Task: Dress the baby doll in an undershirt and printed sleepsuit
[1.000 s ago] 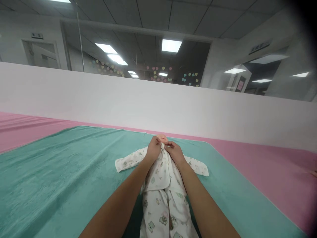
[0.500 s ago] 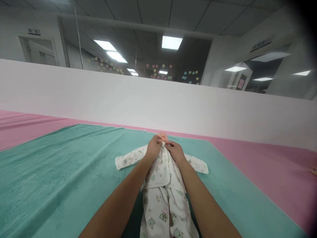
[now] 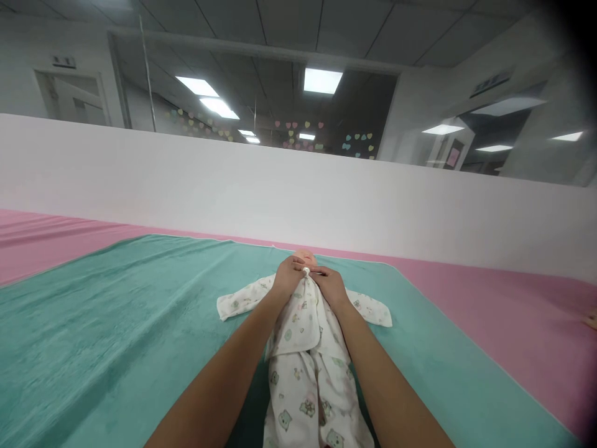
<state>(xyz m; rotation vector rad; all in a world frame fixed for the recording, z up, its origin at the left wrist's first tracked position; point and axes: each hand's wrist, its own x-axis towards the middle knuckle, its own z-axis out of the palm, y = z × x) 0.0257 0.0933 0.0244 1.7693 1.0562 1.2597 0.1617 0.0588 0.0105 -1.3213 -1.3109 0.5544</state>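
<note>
A baby doll (image 3: 306,256) lies on its back with its head at the far end, partly hidden behind my hands. It wears a white baby shirt (image 3: 298,323) with small animal prints and matching trousers (image 3: 298,398); the sleeves stretch out to both sides. At the shirt's neckline my left hand (image 3: 289,275) pinches the collar from the left. My right hand (image 3: 328,283) has its fingers closed on the same collar from the right. Between the fingertips a bit of white collar cloth bunches up.
Under the doll a teal blanket (image 3: 140,323) is spread over a pink sheet (image 3: 466,298). A low white wall (image 3: 280,193) runs behind, with windows (image 3: 261,93) above it. Part of another person's hand or foot (image 3: 591,320) shows at the right edge.
Both hands stay at the collar with barely any movement. The bunched collar cloth between the fingertips has shifted slightly.
</note>
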